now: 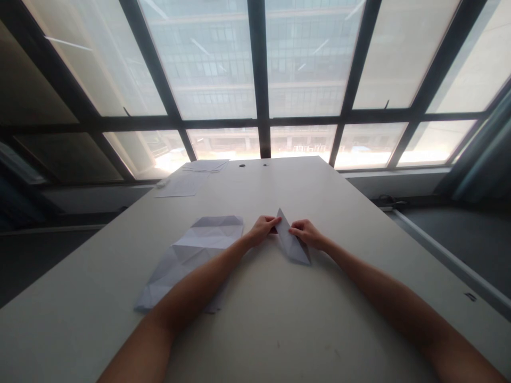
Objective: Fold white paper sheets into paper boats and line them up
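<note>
Two hands, left (263,230) and right (307,233), pinch the folded paper (288,238); uneven pull could tear its crease!

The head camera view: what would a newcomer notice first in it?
Probably the bright windows across the top. Next, the folded paper between the left hand and the right hand, near the middle of the white table. A large creased sheet lies to its left, partly behind the left forearm.
</note>
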{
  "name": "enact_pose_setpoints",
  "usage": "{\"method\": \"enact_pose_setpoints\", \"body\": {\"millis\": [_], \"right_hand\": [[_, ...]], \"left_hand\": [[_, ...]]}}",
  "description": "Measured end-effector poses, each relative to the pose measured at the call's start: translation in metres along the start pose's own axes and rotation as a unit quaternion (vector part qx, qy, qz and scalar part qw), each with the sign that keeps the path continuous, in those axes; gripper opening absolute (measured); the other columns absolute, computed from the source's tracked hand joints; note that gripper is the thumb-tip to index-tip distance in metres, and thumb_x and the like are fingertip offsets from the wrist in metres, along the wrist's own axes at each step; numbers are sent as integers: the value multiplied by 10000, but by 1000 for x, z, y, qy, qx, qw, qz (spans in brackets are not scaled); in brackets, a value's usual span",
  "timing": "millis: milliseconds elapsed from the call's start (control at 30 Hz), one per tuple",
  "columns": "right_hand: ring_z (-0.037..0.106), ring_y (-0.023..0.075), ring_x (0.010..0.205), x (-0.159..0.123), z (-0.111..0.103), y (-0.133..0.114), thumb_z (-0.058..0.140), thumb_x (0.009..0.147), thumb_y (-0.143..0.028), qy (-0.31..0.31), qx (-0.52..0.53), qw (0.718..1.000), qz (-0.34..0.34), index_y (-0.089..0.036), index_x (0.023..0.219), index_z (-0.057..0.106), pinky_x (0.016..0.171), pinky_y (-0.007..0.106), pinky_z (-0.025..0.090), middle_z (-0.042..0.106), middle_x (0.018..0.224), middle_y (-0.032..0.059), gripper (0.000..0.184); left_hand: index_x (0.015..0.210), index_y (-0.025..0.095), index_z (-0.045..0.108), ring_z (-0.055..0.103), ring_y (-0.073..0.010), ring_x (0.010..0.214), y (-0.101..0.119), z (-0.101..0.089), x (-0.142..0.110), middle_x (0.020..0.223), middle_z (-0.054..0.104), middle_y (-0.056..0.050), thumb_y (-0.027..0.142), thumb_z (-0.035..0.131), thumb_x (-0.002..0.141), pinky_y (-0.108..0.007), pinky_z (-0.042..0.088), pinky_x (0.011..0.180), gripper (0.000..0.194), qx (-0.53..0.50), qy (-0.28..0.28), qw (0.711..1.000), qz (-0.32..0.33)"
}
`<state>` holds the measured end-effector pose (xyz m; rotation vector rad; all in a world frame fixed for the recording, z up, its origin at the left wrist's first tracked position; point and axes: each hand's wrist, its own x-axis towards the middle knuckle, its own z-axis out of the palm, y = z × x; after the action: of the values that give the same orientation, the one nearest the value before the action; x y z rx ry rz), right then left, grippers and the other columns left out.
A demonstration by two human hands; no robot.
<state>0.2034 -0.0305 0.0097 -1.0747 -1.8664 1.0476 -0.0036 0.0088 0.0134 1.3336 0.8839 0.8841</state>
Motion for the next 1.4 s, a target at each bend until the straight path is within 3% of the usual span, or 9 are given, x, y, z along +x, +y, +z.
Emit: {"method": "enact_pose_setpoints", "body": {"millis": [200,500,867,1067,1233,1400], "right_hand": [[344,97,539,2,6,2,598,784,-510,71,16,997,6,-180,599,507,493,235,241,414,570,-41,389],[328,95,527,3,6,2,592,768,-580,33,18,999,26,-176,606,525,478,232,224,407,545,-42,440],[328,105,541,6,11,10,581,773,-508,184,32,982,-2,-192,551,475,490,247,234,386,549,-39,400],[334,114,552,6,12,8,561,784,-524,216,17,976,-4,-191,559,493,495,252,246,397,553,-27,407],[322,120,564,7,12,10,552,794,-538,255,17,967,-3,-208,550,446,492,255,235,363,554,-28,423],[308,123,556,10,8,15,541,798,-553,315,39,948,11,-231,559,393,483,259,240,333,549,-37,427]], "left_hand": [[765,85,732,563,-120,600,-1,-2,0,671,661,-53,642,788,669,-248,450,613,568,47,-12,999,10],[675,99,692,551,-122,514,1,-2,-5,565,628,-50,663,727,733,-219,366,498,567,146,-69,987,19],[668,100,690,552,-121,534,2,4,-6,598,628,-43,669,740,705,-234,407,538,572,154,-105,982,-2],[639,115,678,537,-118,529,7,5,-9,581,614,-33,623,785,673,-229,372,524,521,176,-107,978,0],[621,111,683,516,-107,498,11,4,-11,572,631,-49,626,758,710,-227,354,513,528,187,-141,972,-4],[702,105,730,600,-142,565,15,4,-13,662,701,-92,635,775,684,-236,402,553,532,184,-163,968,-40]]}}
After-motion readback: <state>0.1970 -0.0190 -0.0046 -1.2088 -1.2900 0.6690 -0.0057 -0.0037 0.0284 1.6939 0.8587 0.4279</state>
